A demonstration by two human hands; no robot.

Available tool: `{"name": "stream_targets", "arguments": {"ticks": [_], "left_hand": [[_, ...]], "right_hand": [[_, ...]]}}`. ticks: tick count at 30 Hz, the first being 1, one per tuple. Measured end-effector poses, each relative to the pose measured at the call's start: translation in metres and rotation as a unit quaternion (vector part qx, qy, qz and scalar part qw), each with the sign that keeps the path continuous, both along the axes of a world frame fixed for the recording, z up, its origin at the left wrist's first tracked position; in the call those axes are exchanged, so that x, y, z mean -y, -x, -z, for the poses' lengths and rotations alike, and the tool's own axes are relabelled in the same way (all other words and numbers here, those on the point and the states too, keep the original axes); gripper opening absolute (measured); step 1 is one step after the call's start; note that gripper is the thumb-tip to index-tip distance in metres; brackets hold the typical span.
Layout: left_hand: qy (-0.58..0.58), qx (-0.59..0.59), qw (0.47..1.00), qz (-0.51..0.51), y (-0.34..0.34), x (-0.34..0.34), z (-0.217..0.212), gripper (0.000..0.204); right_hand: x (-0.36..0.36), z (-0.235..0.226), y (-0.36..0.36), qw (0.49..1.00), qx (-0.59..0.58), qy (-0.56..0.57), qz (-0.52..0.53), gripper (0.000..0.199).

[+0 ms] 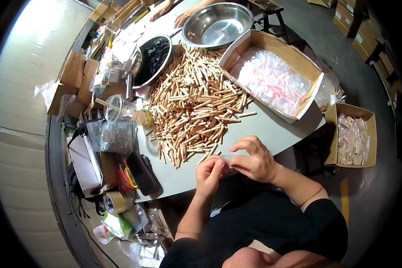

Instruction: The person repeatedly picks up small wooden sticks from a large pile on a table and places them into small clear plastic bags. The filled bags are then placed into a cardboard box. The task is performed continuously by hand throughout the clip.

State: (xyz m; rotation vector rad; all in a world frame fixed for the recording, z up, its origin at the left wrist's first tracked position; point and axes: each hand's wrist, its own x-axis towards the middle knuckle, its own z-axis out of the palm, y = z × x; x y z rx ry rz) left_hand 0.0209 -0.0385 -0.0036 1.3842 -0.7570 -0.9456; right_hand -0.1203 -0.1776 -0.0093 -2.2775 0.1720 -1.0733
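Observation:
Close to the table's front edge, my left hand pinches a small clear plastic bag between thumb and fingers. My right hand is at the bag's other side, its thumb and a finger on the plastic while the index finger arches up and away. Most of the bag is hidden by my fingers, and I cannot make out whether anything is in it. Just beyond my hands spreads a big heap of short wooden dowels. An open cardboard box of clear bags with red strips stands at the right.
A steel basin and a bowl of black pieces stand behind the heap. Another person's hands rest at the far edge. A phone, scissors and tape roll lie left. A carton of filled bags sits lower right.

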Motion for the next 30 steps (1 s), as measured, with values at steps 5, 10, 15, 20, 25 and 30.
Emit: {"name": "stream_targets", "arguments": {"ticks": [5, 10, 15, 20, 25, 30], "left_hand": [[-0.003, 0.018, 1.0, 0.008, 0.002, 0.004, -0.006, 0.017], [0.067, 0.028, 0.997, 0.02, 0.005, 0.007, -0.008, 0.014], [0.005, -0.003, 1.0, 0.029, 0.001, 0.002, -0.005, 0.017], [-0.015, -0.085, 0.996, 0.0, -0.001, 0.001, -0.004, 0.023], [0.001, -0.012, 1.0, 0.002, 0.002, 0.002, 0.0, 0.026], [0.001, 0.013, 1.0, 0.01, 0.003, 0.004, -0.004, 0.027]], "right_hand": [[0.0, 0.002, -0.002, 1.0, 0.007, 0.027, -0.005, 0.018], [-0.002, 0.003, -0.002, 0.999, 0.026, 0.047, -0.003, 0.016], [-0.002, 0.007, -0.001, 0.997, 0.028, 0.072, -0.011, 0.017], [-0.002, 0.005, -0.002, 0.997, 0.026, 0.071, -0.013, 0.017], [-0.004, 0.0, -0.001, 1.0, 0.007, 0.012, 0.006, 0.018], [-0.003, -0.003, -0.001, 1.0, -0.009, 0.027, 0.004, 0.018]]}}
